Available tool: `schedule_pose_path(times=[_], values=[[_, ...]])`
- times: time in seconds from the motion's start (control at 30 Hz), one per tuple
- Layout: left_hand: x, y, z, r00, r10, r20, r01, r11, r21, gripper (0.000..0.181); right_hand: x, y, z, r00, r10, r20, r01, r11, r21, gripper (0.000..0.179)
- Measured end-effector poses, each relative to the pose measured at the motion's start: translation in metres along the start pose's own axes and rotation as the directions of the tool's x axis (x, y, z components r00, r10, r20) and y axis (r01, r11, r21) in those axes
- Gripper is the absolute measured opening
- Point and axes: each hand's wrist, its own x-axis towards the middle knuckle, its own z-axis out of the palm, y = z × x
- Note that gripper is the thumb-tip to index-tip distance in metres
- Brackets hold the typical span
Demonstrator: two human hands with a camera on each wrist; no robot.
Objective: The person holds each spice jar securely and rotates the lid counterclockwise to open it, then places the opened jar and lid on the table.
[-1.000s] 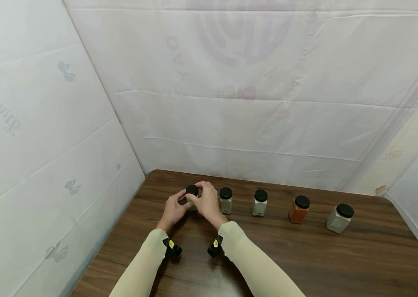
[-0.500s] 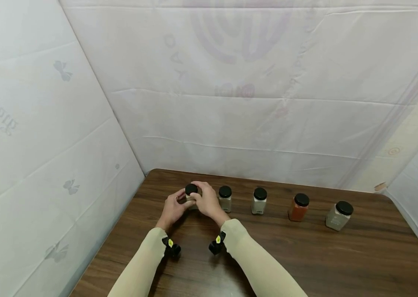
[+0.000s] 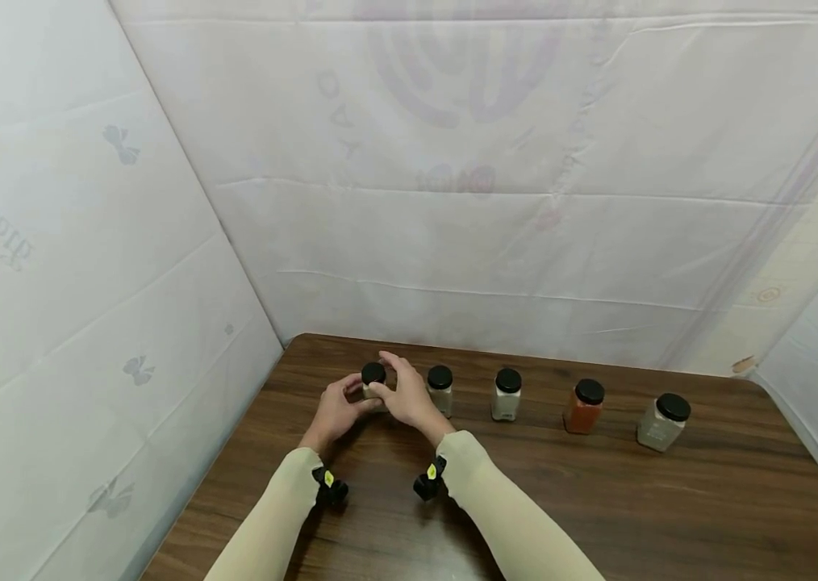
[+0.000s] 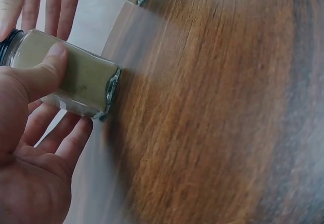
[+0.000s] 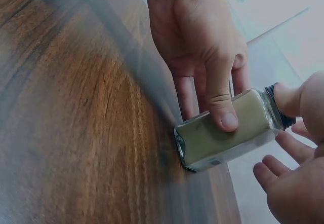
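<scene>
A square glass spice jar [image 5: 223, 133] with greenish-tan powder and a black lid [image 3: 373, 373] is between my hands at the left of the row. My left hand [image 3: 336, 413] holds its body, thumb on one side and fingers behind, as the left wrist view shows. My right hand [image 3: 411, 395] is at the lid: its thumb touches the rim, while the index finger reaches past the far side, apart from it. Its other fingers [image 4: 53, 11] stretch loosely behind the jar. The lid is on the jar. I cannot tell whether the base touches the table.
Right of my hands stand a jar of pale powder [image 3: 440, 391], another pale jar [image 3: 507, 395], a jar of orange-red powder [image 3: 584, 407] and a wider grey-beige jar [image 3: 660, 423], all black-lidded. They stand on a brown wooden table [image 3: 598, 516]. White sheeting [image 3: 452, 242] rises behind and beside it.
My right hand's fingers have spread away from the lid, and its wrist has swung slightly to the right. My left hand keeps its hold on the jar. The other jars stay put.
</scene>
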Motion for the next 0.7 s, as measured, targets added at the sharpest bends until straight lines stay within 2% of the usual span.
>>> schedule_pose_path(times=[0.17,0.27,0.47,0.7], values=[[0.0,-0.001,0.0,1.0,0.004,-0.013,-0.004,1.0,0.013,0.047,-0.003,0.0,0.004,0.991,-0.028,-0.129,0.033,0.999,0.036,0.054],[0.0,-0.003,0.0,1.0,0.0,-0.022,0.001,1.0,0.024,0.047,-0.004,0.0,0.008,0.983,-0.015,-0.181,0.028,0.997,0.07,0.052],[-0.001,-0.004,0.0,0.999,-0.028,-0.027,0.029,0.999,0.027,0.051,-0.002,-0.001,0.014,0.979,0.033,-0.201,-0.016,0.996,0.085,0.053],[0.001,-0.006,0.001,1.0,-0.016,-0.023,0.016,1.0,0.018,0.05,0.002,-0.004,0.012,0.979,0.027,-0.201,-0.012,0.997,0.079,0.048]])
